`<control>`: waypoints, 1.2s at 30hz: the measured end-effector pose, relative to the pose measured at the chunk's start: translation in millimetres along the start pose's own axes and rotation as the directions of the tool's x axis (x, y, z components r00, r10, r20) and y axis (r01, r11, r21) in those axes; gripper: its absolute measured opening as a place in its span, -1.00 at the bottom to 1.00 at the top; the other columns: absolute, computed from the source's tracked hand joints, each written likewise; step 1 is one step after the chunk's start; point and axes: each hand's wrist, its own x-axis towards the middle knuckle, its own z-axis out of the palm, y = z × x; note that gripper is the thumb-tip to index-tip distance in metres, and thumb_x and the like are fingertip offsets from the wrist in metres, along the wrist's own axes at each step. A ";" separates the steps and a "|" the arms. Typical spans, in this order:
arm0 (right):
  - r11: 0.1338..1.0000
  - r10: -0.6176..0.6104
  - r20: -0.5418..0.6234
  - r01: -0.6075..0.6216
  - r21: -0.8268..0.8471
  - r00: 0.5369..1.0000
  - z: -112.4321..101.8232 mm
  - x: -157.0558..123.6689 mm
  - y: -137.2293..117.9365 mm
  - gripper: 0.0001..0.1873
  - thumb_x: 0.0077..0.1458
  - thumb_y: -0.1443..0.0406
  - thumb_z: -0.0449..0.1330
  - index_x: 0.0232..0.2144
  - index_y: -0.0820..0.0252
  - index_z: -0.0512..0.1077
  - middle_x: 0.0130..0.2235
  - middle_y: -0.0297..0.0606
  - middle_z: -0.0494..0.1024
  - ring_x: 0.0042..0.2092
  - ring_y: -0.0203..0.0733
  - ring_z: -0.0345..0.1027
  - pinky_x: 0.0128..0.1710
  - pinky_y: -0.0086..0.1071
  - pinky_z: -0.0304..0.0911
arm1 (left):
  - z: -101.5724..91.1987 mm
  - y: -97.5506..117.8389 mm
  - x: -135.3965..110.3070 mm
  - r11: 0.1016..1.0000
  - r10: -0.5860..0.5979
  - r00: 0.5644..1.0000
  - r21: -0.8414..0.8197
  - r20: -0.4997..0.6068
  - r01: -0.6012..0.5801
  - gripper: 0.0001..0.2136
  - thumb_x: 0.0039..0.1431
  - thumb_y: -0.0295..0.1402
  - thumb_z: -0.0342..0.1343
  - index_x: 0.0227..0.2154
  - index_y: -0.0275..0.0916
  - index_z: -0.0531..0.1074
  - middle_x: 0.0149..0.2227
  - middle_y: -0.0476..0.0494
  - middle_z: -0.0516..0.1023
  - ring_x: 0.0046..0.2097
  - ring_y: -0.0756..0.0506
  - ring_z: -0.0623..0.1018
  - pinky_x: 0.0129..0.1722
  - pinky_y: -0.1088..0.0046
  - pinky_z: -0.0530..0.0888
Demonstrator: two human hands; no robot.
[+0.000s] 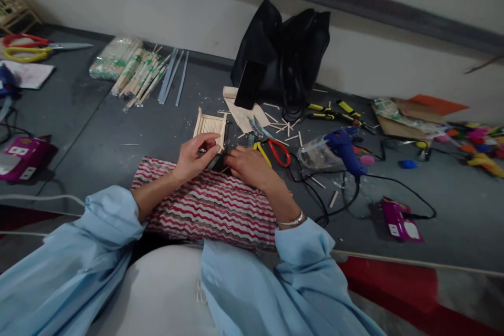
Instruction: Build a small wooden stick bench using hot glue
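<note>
A small model built from thin wooden sticks (208, 124), with a slatted panel and short corner posts, sits at the near middle of the table. My left hand (197, 158) lies at its near side, thumb and fingers curled over the edge and gripping it. Beside the model's near right corner is my right hand (250, 167), its fingers bent and pressed together. Whatever those fingertips hold is hidden; a thin stick end seems to show below them. Scissors with red and yellow handles (280, 152) lie just beyond my right hand. Both forearms rest on a striped red-and-white cushion (205, 205).
A blue glue gun (346, 152) stands at right, its cable trailing near a purple box (399, 220). Loose sticks surround a phone (251, 84) leaning on a black bag (283, 52). Wrapped stick bundles (137, 76) lie back left; yellow-black pliers (326, 113) lie back right.
</note>
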 end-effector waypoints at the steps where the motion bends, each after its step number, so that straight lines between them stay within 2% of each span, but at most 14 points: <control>1: 1.000 0.000 0.007 0.000 -0.002 1.000 -0.1 0.5 -0.8 -0.77 0.29 0.37 0.09 -0.09 0.22 0.51 -0.13 -0.10 0.57 0.00 -0.03 0.33 -0.13 -0.24 0.19 | 0.2 0.3 0.1 1.000 0.000 1.000 0.003 0.001 0.000 -0.79 0.23 -0.32 0.20 -0.11 -0.23 0.52 -0.40 0.03 0.56 -0.39 0.08 0.52 -0.32 0.61 0.47; 9: 1.000 -0.012 0.005 0.012 0.013 1.000 -3.4 2.9 -1.1 -0.76 0.28 0.38 0.08 -0.11 0.25 0.52 -0.11 -0.06 0.56 0.01 -0.03 0.31 -0.12 -0.25 0.19 | 0.0 2.5 0.6 1.000 0.016 1.000 0.014 0.010 -0.016 -0.80 0.23 -0.32 0.19 -0.11 -0.23 0.52 -0.41 0.02 0.56 -0.39 0.07 0.52 -0.32 0.60 0.47; 13: 0.998 -0.052 -0.032 0.053 0.023 0.998 -0.2 2.8 0.2 -0.76 0.24 0.38 0.12 -0.09 0.22 0.52 -0.15 -0.08 0.56 -0.03 -0.03 0.30 -0.15 -0.25 0.17 | -0.2 2.0 0.0 1.000 -0.024 0.999 0.021 0.026 0.023 -0.77 0.24 -0.24 0.17 -0.11 -0.23 0.52 -0.40 0.00 0.57 -0.38 0.05 0.52 -0.31 0.57 0.48; 16: 0.990 -0.125 -0.136 0.132 0.045 0.983 -1.0 -1.4 2.6 -0.79 0.23 0.36 0.13 -0.15 0.21 0.53 -0.18 -0.09 0.55 -0.07 -0.04 0.28 -0.16 -0.25 0.15 | -1.3 3.3 0.4 0.999 -0.036 0.999 0.041 0.020 0.035 -0.74 0.24 -0.20 0.17 -0.11 -0.23 0.53 -0.39 -0.01 0.58 -0.38 0.05 0.52 -0.30 0.56 0.47; 19: 0.986 -0.124 -0.326 0.154 0.068 0.937 -7.1 -9.8 8.5 -0.77 0.24 0.37 0.07 -0.20 0.20 0.53 -0.20 -0.13 0.54 -0.12 -0.07 0.25 -0.15 -0.24 0.13 | -3.2 5.8 1.0 0.999 -0.036 0.999 0.038 -0.013 0.036 -0.74 0.23 -0.21 0.18 -0.11 -0.24 0.53 -0.39 -0.01 0.58 -0.38 0.06 0.52 -0.32 0.57 0.46; 21: 0.995 -0.068 -0.412 0.092 0.038 0.908 -10.6 -14.8 14.6 -0.75 0.24 0.38 0.04 -0.22 0.19 0.53 -0.21 -0.13 0.54 -0.13 -0.05 0.23 -0.14 -0.22 0.12 | -4.1 7.1 1.0 0.999 -0.045 0.998 0.029 -0.040 0.046 -0.76 0.23 -0.23 0.19 -0.12 -0.24 0.53 -0.39 -0.01 0.57 -0.39 0.06 0.51 -0.33 0.58 0.45; 24: 0.997 0.056 -0.482 -0.073 -0.016 0.874 -8.9 -17.1 25.6 -0.73 0.28 0.34 0.01 -0.19 0.18 0.53 -0.18 -0.10 0.54 -0.09 0.00 0.25 -0.11 -0.17 0.13 | -3.7 7.9 0.5 0.999 -0.047 0.998 0.021 -0.034 0.048 -0.78 0.24 -0.25 0.18 -0.13 -0.25 0.53 -0.38 -0.02 0.57 -0.39 0.06 0.52 -0.33 0.58 0.46; 26: 0.980 0.178 -0.556 -0.197 0.026 0.812 -3.2 -15.6 32.3 -0.72 0.30 0.34 -0.01 -0.17 0.17 0.51 -0.15 -0.08 0.54 -0.06 0.01 0.27 -0.07 -0.16 0.17 | -2.5 8.0 0.2 0.999 -0.019 1.000 0.028 0.008 0.019 -0.79 0.25 -0.26 0.18 -0.14 -0.25 0.53 -0.38 -0.03 0.58 -0.38 0.05 0.52 -0.31 0.57 0.47; 28: 0.948 0.308 -0.629 -0.287 0.137 0.714 3.8 -13.3 36.8 -0.72 0.28 0.36 -0.02 -0.19 0.16 0.49 -0.14 -0.08 0.53 -0.04 0.00 0.31 -0.02 -0.17 0.22 | -1.2 7.8 0.1 0.999 0.027 0.998 0.042 0.058 -0.030 -0.82 0.25 -0.29 0.17 -0.16 -0.25 0.54 -0.39 -0.04 0.59 -0.39 0.05 0.53 -0.33 0.58 0.47; 31: 0.889 0.456 -0.686 -0.319 0.328 0.566 11.9 -11.0 38.2 -0.79 0.25 0.36 0.00 -0.23 0.13 0.45 -0.17 -0.09 0.53 -0.05 -0.02 0.38 0.01 -0.15 0.28 | 0.3 6.7 -0.1 0.997 0.059 0.996 0.054 0.073 -0.063 -0.85 0.25 -0.32 0.17 -0.19 -0.26 0.54 -0.41 -0.03 0.58 -0.41 0.05 0.52 -0.35 0.59 0.45; 32: 0.866 0.500 -0.705 -0.306 0.395 0.504 13.6 -10.4 37.4 -0.82 0.24 0.34 0.02 -0.24 0.12 0.42 -0.20 -0.11 0.52 -0.09 -0.04 0.40 -0.02 -0.14 0.32 | 0.8 5.9 -0.2 0.997 0.057 0.996 0.057 0.071 -0.061 -0.84 0.26 -0.32 0.17 -0.19 -0.26 0.54 -0.41 -0.04 0.59 -0.40 0.05 0.53 -0.34 0.58 0.45; 34: 0.807 0.590 -0.732 -0.230 0.544 0.341 15.4 -8.9 34.3 -0.90 0.24 0.26 0.07 -0.25 0.10 0.38 -0.23 -0.15 0.51 -0.21 -0.11 0.43 -0.15 -0.17 0.38 | 1.8 3.6 -0.6 0.996 0.059 0.993 0.063 0.101 -0.066 -0.84 0.27 -0.31 0.16 -0.17 -0.26 0.54 -0.39 -0.05 0.59 -0.38 0.03 0.54 -0.33 0.57 0.45; 35: 0.769 0.637 -0.727 -0.153 0.620 0.256 15.6 -7.7 32.1 -0.90 0.23 0.22 0.10 -0.26 0.09 0.35 -0.24 -0.18 0.51 -0.27 -0.15 0.42 -0.23 -0.21 0.40 | 2.4 2.4 -0.8 0.995 0.070 0.988 0.064 0.141 -0.080 -0.84 0.28 -0.31 0.15 -0.18 -0.26 0.54 -0.38 -0.07 0.60 -0.36 0.03 0.55 -0.33 0.56 0.45; 36: 0.723 0.684 -0.704 -0.053 0.688 0.190 15.4 -6.3 29.6 -0.88 0.21 0.18 0.13 -0.26 0.08 0.33 -0.24 -0.22 0.50 -0.33 -0.20 0.42 -0.30 -0.25 0.40 | 3.0 1.1 -0.9 0.993 0.085 0.978 0.063 0.191 -0.098 -0.84 0.30 -0.31 0.13 -0.19 -0.25 0.54 -0.37 -0.09 0.61 -0.36 0.02 0.55 -0.33 0.55 0.44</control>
